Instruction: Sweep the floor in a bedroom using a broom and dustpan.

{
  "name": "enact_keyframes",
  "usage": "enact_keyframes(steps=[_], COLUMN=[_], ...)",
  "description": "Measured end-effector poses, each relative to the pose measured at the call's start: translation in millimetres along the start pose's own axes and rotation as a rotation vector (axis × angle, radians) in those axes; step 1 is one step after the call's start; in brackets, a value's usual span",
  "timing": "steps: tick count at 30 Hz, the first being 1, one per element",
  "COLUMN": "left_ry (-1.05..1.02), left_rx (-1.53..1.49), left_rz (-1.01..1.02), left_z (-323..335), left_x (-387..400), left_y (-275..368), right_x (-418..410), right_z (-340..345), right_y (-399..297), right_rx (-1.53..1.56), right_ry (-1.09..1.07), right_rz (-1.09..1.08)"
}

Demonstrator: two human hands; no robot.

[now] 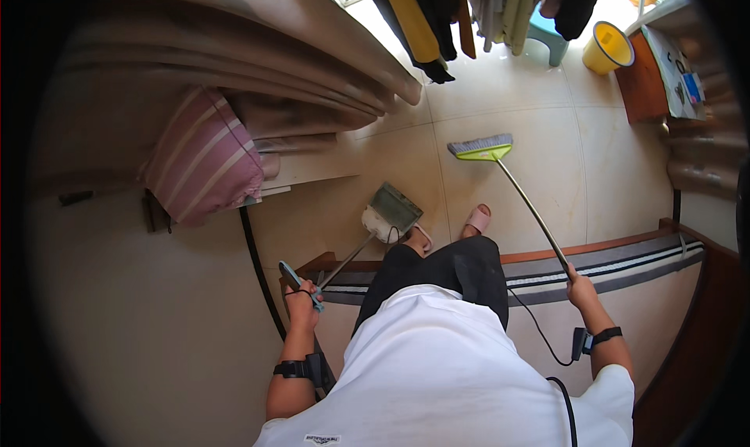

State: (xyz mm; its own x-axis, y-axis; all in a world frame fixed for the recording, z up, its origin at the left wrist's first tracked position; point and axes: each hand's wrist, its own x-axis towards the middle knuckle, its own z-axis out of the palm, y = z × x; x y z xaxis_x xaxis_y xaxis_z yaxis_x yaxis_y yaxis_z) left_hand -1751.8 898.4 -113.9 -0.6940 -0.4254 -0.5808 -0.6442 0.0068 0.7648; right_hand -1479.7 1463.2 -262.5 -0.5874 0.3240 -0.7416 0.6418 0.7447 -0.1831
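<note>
My left hand (303, 306) is closed around the upper end of a thin-handled dustpan (396, 204). The dustpan's dark pan and dirty white back lie low by my left foot. A light-blue object with a dark inside (290, 276) is also in that hand; I cannot tell what it is. My right hand (581, 291) grips the metal handle of a broom (530, 205). Its lime-green head with grey bristles reaches out ahead of my feet, to the right of the dustpan. Bristles point away from me, and whether they touch the floor is unclear.
I sit on a bed edge with a striped cover (609, 277). Long curtains (234, 42) and a pink striped cloth cover (205, 160) stand left. Clothes (504, 13) hang ahead. A teal stool (549, 39), yellow bin (606, 48) and wooden cabinet (640, 86) stand on the tiled floor (521, 116).
</note>
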Motion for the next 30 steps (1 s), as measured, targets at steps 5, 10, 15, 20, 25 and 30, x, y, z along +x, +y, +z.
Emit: enact_keyframes(steps=[5,10,15,20,25,30], left_ry=[0.095,0.190,0.262,0.220,0.224,0.201], left_rx=[-0.041,-0.136,-0.203,-0.146,-0.184,-0.143], left_rz=[-0.046,-0.092,-0.083,-0.085,-0.048,-0.093], left_z=[-45.9,-100.5,-115.0,-128.7,-111.3,-96.3], left_x=[7.2,-11.9,-13.7,3.8,12.6,12.8], left_y=[0.3,4.8,-1.6,-8.6,-0.3,3.0], right_x=[136.4,199.5,240.3,242.0,195.8,134.8], right_z=[23.6,22.9,79.0,108.5,68.9,9.4], right_y=[-171.6,-382.0,-470.2,-441.3,-316.8,-186.9], right_rx=[0.129,0.236,0.245,0.053,-0.258,-0.512], right_ry=[0.000,-0.154,-0.084,-0.031,-0.071,-0.188], right_rz=[-0.081,-0.158,-0.265,-0.330,-0.361,-0.148])
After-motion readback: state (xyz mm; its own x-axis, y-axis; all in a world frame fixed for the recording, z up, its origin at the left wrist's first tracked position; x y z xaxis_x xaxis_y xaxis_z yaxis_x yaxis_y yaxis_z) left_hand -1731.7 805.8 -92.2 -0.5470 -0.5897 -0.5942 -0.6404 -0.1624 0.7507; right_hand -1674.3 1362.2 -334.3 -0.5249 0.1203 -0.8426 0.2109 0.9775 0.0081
